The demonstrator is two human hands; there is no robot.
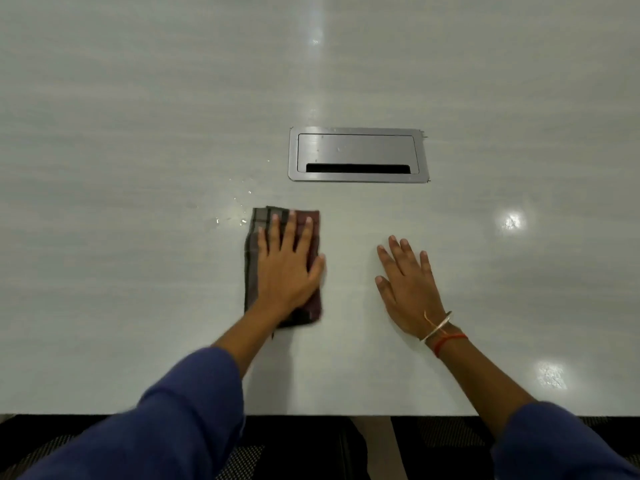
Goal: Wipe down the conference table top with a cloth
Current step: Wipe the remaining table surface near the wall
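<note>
Pale grey glossy surface (138, 133), water droplets (239, 221) near the cloth's far left corner | our left hand (287, 268), fingers (277, 233) straight, presses folded dark checked cloth (251, 271) flat for full contact | our right hand (408, 289) lies open beside it, likely bracing.

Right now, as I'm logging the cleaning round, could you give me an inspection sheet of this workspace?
Surface: pale glossy conference table top; droplets just left of the cloth; light glare.
Job's things: folded checked cloth lying flat on the table.
Clutter: nothing seen.
Grips: left hand presses flat on the cloth; right hand flat on bare table, holding nothing.
Cables: nothing seen; metal cable hatch set in the table, lid down, slot open.
Surroundings: dark mesh material below the near edge.
</note>
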